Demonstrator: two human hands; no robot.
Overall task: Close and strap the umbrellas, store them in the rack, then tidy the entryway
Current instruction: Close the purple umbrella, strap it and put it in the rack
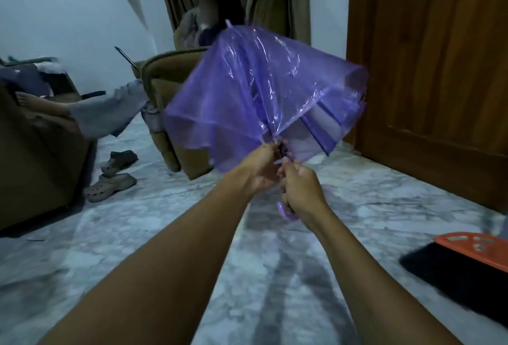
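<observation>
Umbrella: the purple umbrella [264, 92] is up in the air in the middle of the room, over the floor [357, 207]. Its see-through skin is half folded and baggy, so I think it is being closed right now.

Left hand: the left hand [261, 169] is up on the stick, just under the skin. Its fingers [270, 149] are curled tight around the sliding part there. I think it holds there so it can pull the ribs down.

Right hand: the right hand [301, 188] is lower, touching the left one. Its fingers are wrapped shut around the handle. The purple hook [286, 211] of the handle pokes out below it. This hand keeps the umbrella steady while the other one works.

Tilt: the tip points up and away from the person, so the wide skin has room to fold.

Strap: I cannot see it. It is not done up, because the skin is loose.

Rack: I cannot see any rack from here.

Shoes: two clogs [110, 185] lie on the floor by the brown chair [170, 92], well apart from the umbrella. They may need tidying later.

Broom: a broom with an orange top [475, 245] lies on the floor at the right, near the wooden door [428, 56].

Someone else: another person sits in the chair behind the umbrella.
</observation>
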